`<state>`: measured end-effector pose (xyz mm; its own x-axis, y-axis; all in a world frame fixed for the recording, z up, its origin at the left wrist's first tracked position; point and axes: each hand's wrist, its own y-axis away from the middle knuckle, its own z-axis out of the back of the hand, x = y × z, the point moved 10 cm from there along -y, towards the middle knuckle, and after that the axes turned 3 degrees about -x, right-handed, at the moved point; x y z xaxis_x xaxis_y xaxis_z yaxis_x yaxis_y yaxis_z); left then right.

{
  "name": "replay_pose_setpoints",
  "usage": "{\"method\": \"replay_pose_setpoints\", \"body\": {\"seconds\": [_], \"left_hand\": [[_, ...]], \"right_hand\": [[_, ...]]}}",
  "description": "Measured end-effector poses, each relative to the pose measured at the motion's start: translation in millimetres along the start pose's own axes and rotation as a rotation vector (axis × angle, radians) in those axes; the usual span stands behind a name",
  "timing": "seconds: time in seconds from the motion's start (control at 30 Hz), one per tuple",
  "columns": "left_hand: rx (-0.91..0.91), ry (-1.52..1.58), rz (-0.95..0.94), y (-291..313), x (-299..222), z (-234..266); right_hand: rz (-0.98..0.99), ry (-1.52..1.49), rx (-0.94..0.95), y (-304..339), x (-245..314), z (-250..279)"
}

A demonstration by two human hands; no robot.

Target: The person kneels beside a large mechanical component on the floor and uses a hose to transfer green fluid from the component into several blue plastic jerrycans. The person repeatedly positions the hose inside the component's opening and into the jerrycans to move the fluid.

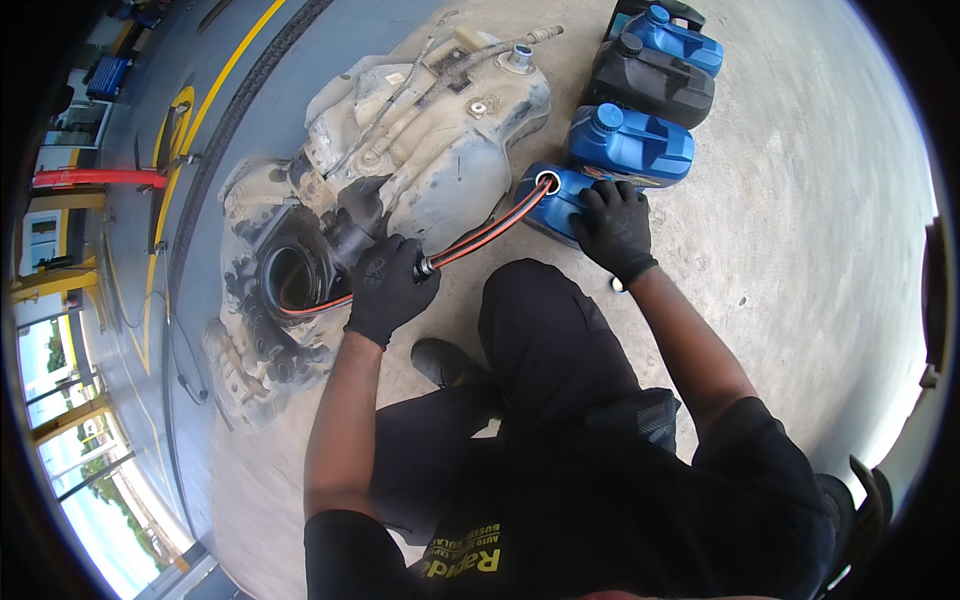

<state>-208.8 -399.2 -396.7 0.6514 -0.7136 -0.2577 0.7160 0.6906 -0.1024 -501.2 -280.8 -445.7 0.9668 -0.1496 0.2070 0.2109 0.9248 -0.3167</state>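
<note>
My left hand [392, 290], in a black glove, is closed around a dark hose [492, 230] with orange stripes, beside its metal fitting. One end of the hose drops into the round black opening [287, 278] of a dusty, dirt-stained fuel tank [455, 185]. From my left hand the hose arcs rightward into the uncapped mouth of a blue jug [553, 212]. My gloved right hand [614, 232] grips the top of that jug at its right side. How far the hose reaches inside the jug and the tank is hidden.
Behind the open jug stand a capped blue jug [640, 145], a black jug [655, 85] and another blue jug [680, 42] in a row. A small white cap-like piece [618, 285] lies by my right wrist. A red lift arm [100, 178] is at the far left.
</note>
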Motion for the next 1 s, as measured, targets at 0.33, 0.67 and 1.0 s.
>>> {"method": "replay_pose_setpoints", "body": {"seconds": [0.33, 0.67, 1.0], "left_hand": [[0.291, 0.147, 0.106, -108, -107, -85], [0.187, 0.095, -0.044, -68, -125, -26], [0.048, 0.083, -0.049, -27, -138, -9]], "right_hand": [[-0.058, -0.1, -0.079, 2, -9, 4], [-0.092, -0.098, -0.075, 8, -14, -4], [-0.116, -0.12, -0.049, 5, -13, -5]]}}
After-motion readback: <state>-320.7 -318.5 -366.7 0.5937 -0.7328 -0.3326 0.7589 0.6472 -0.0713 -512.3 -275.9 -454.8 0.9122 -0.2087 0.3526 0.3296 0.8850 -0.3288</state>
